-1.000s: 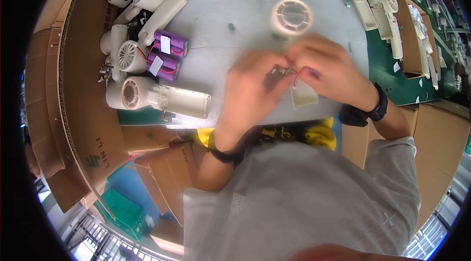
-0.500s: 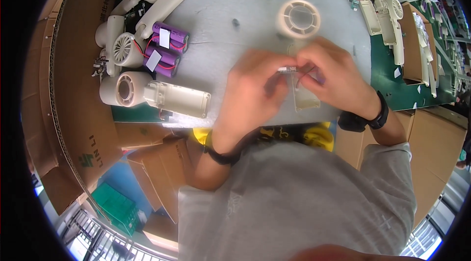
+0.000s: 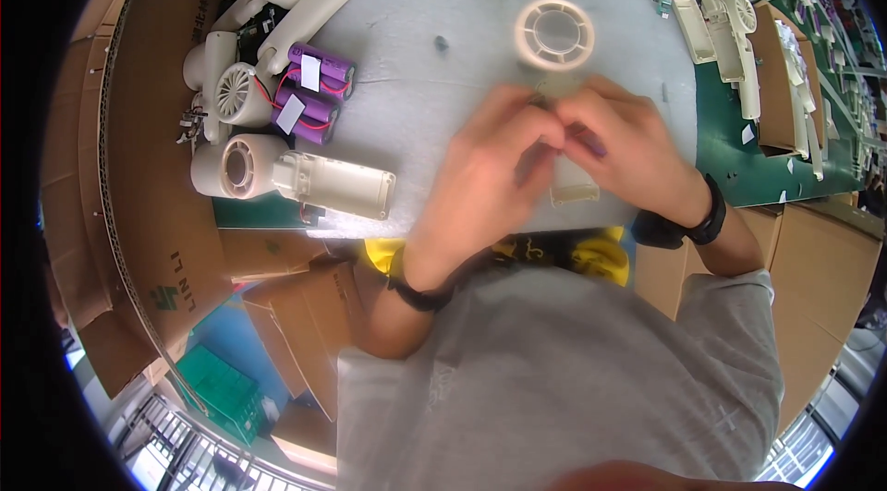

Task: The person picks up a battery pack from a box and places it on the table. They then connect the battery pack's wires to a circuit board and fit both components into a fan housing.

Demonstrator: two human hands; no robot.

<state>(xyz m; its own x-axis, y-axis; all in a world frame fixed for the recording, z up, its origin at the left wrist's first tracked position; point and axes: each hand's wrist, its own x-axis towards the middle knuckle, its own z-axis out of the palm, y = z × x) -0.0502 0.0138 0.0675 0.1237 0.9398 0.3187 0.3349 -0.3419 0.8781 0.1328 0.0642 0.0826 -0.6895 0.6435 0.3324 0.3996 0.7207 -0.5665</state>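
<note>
My left hand [image 3: 499, 154] and my right hand [image 3: 633, 135] meet over the handle [image 3: 575, 193] of a cream handheld fan shell. Both hands are closed, thumbs and fingers pinched together at their tips. What the pinch holds is hidden and blurred. A sliver of something purple [image 3: 597, 148] shows under the right fingers, like a battery's wrap. Beyond the hands lies the shell's round fan head [image 3: 554, 35], a ring with spokes. The upper handle is mostly covered by my fingers.
A white foam mat [image 3: 416, 112] covers the bench. To its left lie purple battery packs [image 3: 309, 94] with red wires, a fan shell with an open handle [image 3: 337, 184] and several fan parts [image 3: 242, 94]. More shells [image 3: 693, 20] and a carton [image 3: 781, 89] stand right. A tall cardboard wall [image 3: 152, 149] borders the left.
My left hand has come closer to the right, and their fingertips now meet. The small white part and reddish wire seen between them before are hidden. The view has shifted slightly.
</note>
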